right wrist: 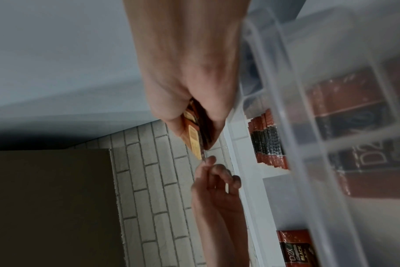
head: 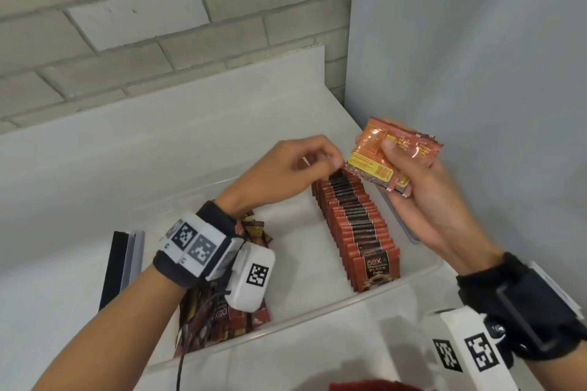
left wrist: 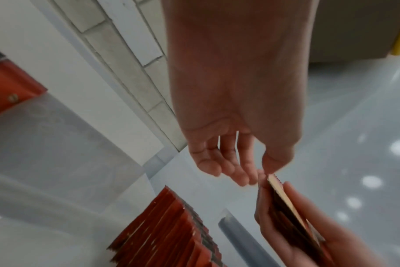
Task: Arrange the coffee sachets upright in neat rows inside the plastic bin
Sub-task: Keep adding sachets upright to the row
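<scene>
A clear plastic bin stands on a white table. Along its right side runs a row of upright red-and-black coffee sachets, also seen from the left wrist and the right wrist. A loose pile of sachets lies at the bin's left, partly under my left wrist. My right hand grips a small stack of sachets above the row's far end. My left hand pinches the stack's lower left corner with thumb and fingertips.
A flat black and clear object lies on the table just left of the bin. A brick wall stands behind and a grey panel close on the right. Something red shows at the bottom edge.
</scene>
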`<move>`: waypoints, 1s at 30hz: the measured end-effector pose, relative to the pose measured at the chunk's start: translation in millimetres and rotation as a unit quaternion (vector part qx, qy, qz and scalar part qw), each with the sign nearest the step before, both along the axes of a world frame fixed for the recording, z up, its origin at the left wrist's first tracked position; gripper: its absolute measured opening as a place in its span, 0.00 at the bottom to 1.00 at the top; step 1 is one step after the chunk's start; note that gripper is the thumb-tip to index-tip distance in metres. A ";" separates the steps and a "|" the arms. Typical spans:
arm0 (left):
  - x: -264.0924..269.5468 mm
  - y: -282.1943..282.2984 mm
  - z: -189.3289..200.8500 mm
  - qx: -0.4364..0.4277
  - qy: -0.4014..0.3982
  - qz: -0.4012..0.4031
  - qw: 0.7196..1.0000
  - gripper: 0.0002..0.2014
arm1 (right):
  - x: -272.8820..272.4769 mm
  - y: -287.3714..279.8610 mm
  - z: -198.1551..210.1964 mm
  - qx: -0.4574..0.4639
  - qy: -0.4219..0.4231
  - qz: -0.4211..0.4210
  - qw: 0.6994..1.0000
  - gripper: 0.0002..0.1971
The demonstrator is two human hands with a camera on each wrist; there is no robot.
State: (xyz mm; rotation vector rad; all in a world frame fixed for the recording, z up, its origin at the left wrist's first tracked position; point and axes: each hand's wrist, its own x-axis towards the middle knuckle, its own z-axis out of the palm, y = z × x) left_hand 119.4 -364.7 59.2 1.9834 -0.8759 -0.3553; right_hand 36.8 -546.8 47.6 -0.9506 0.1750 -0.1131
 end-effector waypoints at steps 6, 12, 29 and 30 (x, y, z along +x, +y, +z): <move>-5.6 -3.2 4.0 -0.077 0.050 0.021 0.996 0.16 | -1.5 1.1 1.2 -0.040 0.004 0.013 0.999 0.24; -10.9 -8.4 2.6 -0.132 0.073 -0.002 0.989 0.15 | -2.0 2.7 2.3 -0.038 -0.010 0.016 0.999 0.24; -1.7 -1.0 -2.3 -0.185 0.018 -0.019 0.982 0.04 | -3.4 2.8 4.1 -0.060 0.038 0.086 0.994 0.18; -1.3 -0.7 -3.0 -0.183 0.026 -0.016 0.983 0.05 | -3.5 2.7 4.2 -0.061 0.036 0.084 0.994 0.17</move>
